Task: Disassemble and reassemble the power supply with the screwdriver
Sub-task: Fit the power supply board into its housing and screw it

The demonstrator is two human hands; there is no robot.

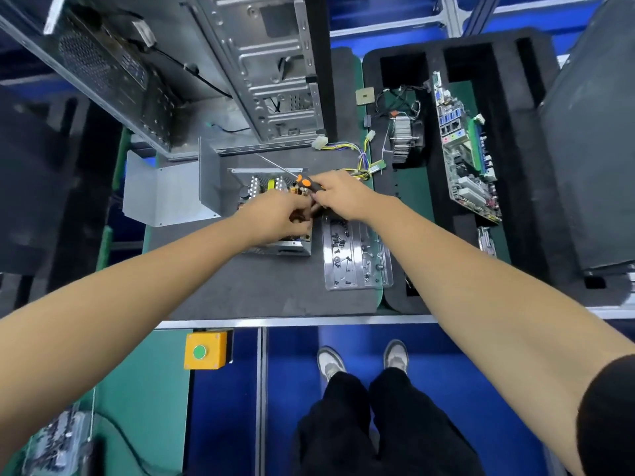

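The power supply (275,214) sat open on the dark grey mat (240,286) of the desk, its circuit board and components exposed, with its bent metal cover (171,190) lying just to its left. The left hand (275,218) hovered over the near part of the open unit, its fingers curled down into it, though whether they pinched anything could not be told. The right hand (338,194) gripped the black-and-orange handle of the screwdriver (302,182), whose thin shaft pointed up and away to the left above the unit's far edge. The two hands nearly met over the right side of the unit. Just right of the power supply lay a clear plastic tray (357,255) holding small screws and parts. A bundle of yellow and black wires (357,159) ran from behind the right hand toward a white connector near the open computer case (261,70), which stood at the far side of the mat. Farther right, black foam (515,149) held a heatsink with fan (403,135) and a motherboard (464,149) standing on edge. A yellow box with a green button (205,350) was mounted below the desk edge.
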